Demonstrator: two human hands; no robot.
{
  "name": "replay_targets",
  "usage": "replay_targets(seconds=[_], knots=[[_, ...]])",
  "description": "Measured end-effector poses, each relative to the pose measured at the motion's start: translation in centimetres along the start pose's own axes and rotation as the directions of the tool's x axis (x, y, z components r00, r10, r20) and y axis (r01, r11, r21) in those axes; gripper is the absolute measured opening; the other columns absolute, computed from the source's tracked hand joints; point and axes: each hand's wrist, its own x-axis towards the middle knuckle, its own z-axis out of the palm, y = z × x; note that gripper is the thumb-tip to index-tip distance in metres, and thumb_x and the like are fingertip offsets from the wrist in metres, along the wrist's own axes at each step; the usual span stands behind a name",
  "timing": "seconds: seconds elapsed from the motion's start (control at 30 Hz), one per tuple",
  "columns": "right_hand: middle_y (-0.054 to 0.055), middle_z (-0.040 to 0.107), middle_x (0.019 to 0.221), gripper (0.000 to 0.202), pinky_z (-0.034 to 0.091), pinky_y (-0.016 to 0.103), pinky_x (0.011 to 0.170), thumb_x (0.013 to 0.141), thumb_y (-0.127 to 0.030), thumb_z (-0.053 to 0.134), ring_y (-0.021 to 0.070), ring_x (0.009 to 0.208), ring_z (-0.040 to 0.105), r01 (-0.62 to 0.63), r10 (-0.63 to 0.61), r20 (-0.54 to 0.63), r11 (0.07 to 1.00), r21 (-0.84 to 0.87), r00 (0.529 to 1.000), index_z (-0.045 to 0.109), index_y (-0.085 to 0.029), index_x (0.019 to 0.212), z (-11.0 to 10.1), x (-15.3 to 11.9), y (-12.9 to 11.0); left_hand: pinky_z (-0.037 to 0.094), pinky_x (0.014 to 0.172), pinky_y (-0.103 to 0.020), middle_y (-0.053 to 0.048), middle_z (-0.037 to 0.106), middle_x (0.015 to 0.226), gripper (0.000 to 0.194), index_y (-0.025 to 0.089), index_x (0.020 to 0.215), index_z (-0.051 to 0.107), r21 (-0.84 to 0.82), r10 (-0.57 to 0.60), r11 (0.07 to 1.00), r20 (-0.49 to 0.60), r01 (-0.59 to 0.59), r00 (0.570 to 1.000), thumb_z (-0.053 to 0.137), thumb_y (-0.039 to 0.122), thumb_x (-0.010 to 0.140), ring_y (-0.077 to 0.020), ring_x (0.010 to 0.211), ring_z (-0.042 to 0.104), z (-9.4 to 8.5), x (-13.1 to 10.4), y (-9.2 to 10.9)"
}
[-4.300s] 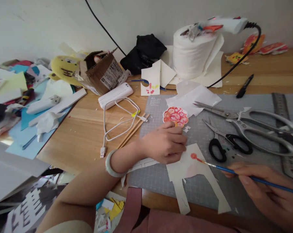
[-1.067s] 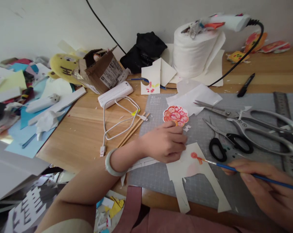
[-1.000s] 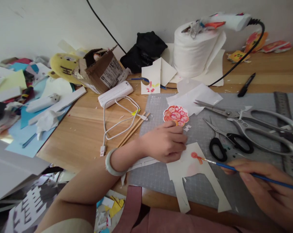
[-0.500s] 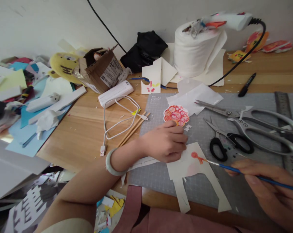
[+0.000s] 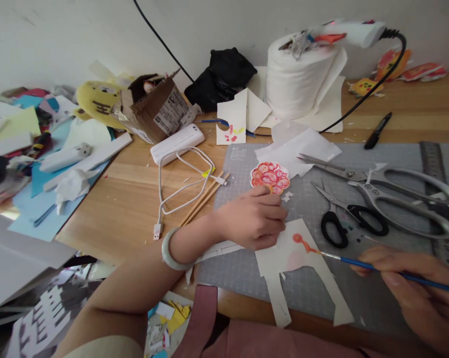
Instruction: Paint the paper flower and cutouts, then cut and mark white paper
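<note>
Currently, the right hand [image 5: 411, 281] pinches the brush [image 5: 353, 260], lower right of frame; bristles touch the orange streak [image 5: 305, 243] on the paper [image 5: 278, 258], lower center-right. The left hand [image 5: 260, 219], near center, is curled at the flower [image 5: 269, 174]; unclear whether it grips anything. Paper lies on the mat [image 5: 235, 199], black-handled scissors [image 5: 335, 228] up-right of it.

There are two pairs of metal scissors [image 5: 358, 180], two thin wooden sticks [image 5: 206, 200], one hand-held blue-handled paintbrush [image 5: 353, 261], one scalloped red-and-orange paper flower [image 5: 269, 177], one black pen [image 5: 378, 131], one white power bank [image 5: 177, 144], one brown cardboard box [image 5: 153, 112], one thick white roll [image 5: 295, 82] and one grey cutting mat [image 5: 232, 273].
</note>
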Motion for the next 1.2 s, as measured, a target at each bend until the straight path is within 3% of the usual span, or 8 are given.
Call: replay_targets(seconds=[0.13, 0.3, 0.43, 0.6, 0.9, 1.2], knots=[[-0.002, 0.068, 0.077, 0.015, 0.055, 0.017, 0.060, 0.082, -0.018, 0.049, 0.0120, 0.066, 0.066, -0.071, 0.070, -0.003, 0.997, -0.025, 0.998, 0.058, -0.028, 0.087, 0.03, -0.03, -0.31, 0.032, 0.078, -0.035, 0.000, 0.065, 0.077, 0.021, 0.019, 0.071, 0.062, -0.003, -0.002, 1.000, 0.003, 0.002, 1.000, 0.047, 0.023, 0.086, -0.0167, 0.076, 0.051, -0.02, -0.01, 0.04], [-0.002, 0.067, 0.075, 0.014, 0.055, 0.018, 0.056, 0.081, -0.017, 0.049, 0.0129, 0.064, 0.066, -0.010, 0.010, 0.049, 1.000, -0.006, 0.999, 0.057, -0.028, 0.086, -0.41, 0.18, 0.00, 0.032, 0.079, -0.035, -0.001, 0.065, 0.077, 0.022, 0.020, 0.071, 0.061, -0.008, -0.011, 1.000, 0.019, 0.011, 1.000, 0.046, 0.023, 0.087, -0.0169, 0.077, 0.052, -0.04, 0.00, 0.08], [-0.001, 0.069, 0.079, 0.015, 0.057, 0.020, 0.063, 0.081, -0.017, 0.050, 0.0139, 0.067, 0.067, -0.016, 0.016, -0.021, 0.999, -0.031, 1.000, 0.058, -0.027, 0.089, -0.39, -0.04, 0.26, 0.031, 0.079, -0.035, -0.001, 0.065, 0.078, 0.022, 0.020, 0.072, 0.061, -0.003, -0.017, 1.000, 0.053, 0.017, 0.998, 0.045, 0.023, 0.087, -0.0172, 0.078, 0.052, -0.06, 0.00, 0.10], [-0.001, 0.069, 0.081, 0.015, 0.057, 0.018, 0.071, 0.082, -0.017, 0.050, 0.0129, 0.073, 0.068, 0.003, -0.002, 0.002, 0.997, -0.078, 1.000, 0.058, -0.027, 0.091, -0.17, 0.02, 0.13, 0.031, 0.079, -0.035, -0.002, 0.065, 0.079, 0.021, 0.020, 0.073, 0.061, -0.006, -0.016, 1.000, 0.047, 0.016, 0.999, 0.046, 0.023, 0.087, -0.0172, 0.078, 0.051, -0.08, 0.01, 0.13], [-0.002, 0.067, 0.073, 0.014, 0.055, 0.016, 0.056, 0.082, -0.017, 0.049, 0.0113, 0.061, 0.066, 0.004, -0.002, 0.017, 0.998, -0.068, 1.000, 0.058, -0.027, 0.086, -0.09, 0.54, -0.09, 0.031, 0.077, -0.035, -0.001, 0.065, 0.078, 0.021, 0.019, 0.073, 0.062, -0.014, -0.015, 1.000, 0.034, 0.015, 0.999, 0.047, 0.024, 0.087, -0.0171, 0.078, 0.052, 0.01, -0.05, 0.07], [-0.002, 0.067, 0.071, 0.016, 0.055, 0.016, 0.055, 0.080, -0.015, 0.048, 0.0120, 0.060, 0.066, 0.001, -0.001, 0.016, 1.000, -0.015, 1.000, 0.057, -0.027, 0.084, -0.33, 0.42, -0.11, 0.031, 0.079, -0.035, -0.001, 0.064, 0.077, 0.022, 0.020, 0.071, 0.061, -0.010, -0.013, 1.000, 0.046, 0.013, 0.999, 0.046, 0.023, 0.087, -0.0170, 0.077, 0.052, -0.04, 0.02, 0.01]])
